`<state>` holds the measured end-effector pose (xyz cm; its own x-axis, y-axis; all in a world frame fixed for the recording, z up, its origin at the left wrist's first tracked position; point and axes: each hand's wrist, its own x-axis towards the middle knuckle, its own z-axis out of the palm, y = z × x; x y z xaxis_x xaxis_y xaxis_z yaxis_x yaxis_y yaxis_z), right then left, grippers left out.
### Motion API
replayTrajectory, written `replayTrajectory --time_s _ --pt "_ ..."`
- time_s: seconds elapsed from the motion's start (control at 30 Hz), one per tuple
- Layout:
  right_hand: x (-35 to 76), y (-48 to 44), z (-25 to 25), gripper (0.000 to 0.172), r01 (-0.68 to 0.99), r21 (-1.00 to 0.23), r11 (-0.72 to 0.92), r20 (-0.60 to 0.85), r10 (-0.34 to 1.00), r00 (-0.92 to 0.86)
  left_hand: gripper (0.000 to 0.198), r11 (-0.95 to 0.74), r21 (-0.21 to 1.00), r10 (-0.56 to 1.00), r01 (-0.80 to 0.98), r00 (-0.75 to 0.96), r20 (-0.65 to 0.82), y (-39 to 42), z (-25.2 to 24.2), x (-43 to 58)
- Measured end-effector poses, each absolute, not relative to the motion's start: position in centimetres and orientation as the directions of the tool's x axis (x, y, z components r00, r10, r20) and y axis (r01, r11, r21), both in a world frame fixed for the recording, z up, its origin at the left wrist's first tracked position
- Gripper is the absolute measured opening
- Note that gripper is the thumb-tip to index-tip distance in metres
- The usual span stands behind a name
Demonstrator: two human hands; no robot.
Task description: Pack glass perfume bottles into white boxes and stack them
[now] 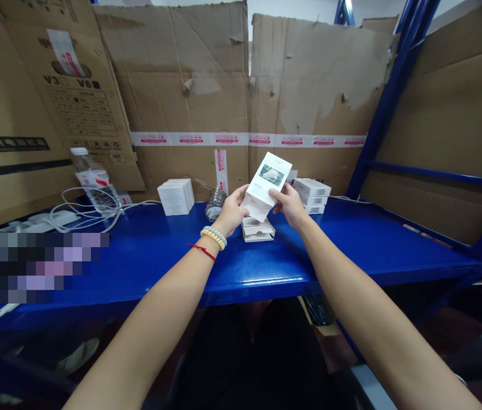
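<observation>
Both my hands hold a white folded leaflet (263, 185) with a green-and-white picture printed on its upper panel. My left hand (231, 213) pinches its lower left edge, and my right hand (289, 205) grips the right edge with the thumb on the front. The leaflet is tilted, with creased panels at the bottom. Just below it, a small white box (258, 232) lies on the blue table with its near end open. What the box holds cannot be made out. A dark, round, shiny object (215, 205) stands left of the leaflet, close to my left hand.
White boxes (176, 197) stand grouped at the left, and a stack of white boxes (315, 195) sits behind my right hand. A water bottle (95, 182), white cables (82, 210) and a power strip (44, 222) occupy the left end. Cardboard (181, 102) walls the back.
</observation>
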<state>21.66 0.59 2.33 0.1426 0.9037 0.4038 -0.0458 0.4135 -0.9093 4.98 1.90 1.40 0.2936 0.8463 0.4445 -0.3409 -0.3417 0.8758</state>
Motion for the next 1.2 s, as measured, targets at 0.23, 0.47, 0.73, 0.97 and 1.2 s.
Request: replayTrajectory --time_s 0.23,0.47,0.73,0.97,1.2 --pt "21.55 0.30 2.54 0.048 -0.041 -0.923 0.383 0.374 0.916 0.144 0.086 -0.409 0.856 0.816 -0.317 0.293 0.499 2.21 1.13 4.96" --pt "21.46 0.29 2.49 0.033 0.134 -0.944 0.302 0.324 0.926 0.192 0.088 -0.379 0.895 0.860 -0.237 0.268 0.435 1.81 1.31 4.99" --pt "21.33 0.36 2.40 0.036 0.209 -0.917 0.339 0.377 0.909 0.180 0.089 -0.382 0.909 0.867 -0.165 0.277 0.414 1.55 1.47 4.90" --pt "21.56 0.55 2.12 0.043 0.246 -0.901 0.356 0.401 0.901 0.164 0.089 -0.410 0.891 0.849 -0.195 0.276 0.451 1.88 1.29 4.84" --pt "21.77 0.99 1.83 0.043 0.258 -0.907 0.334 0.381 0.910 0.162 0.091 -0.397 0.895 0.849 -0.203 0.289 0.442 1.69 1.39 4.89"
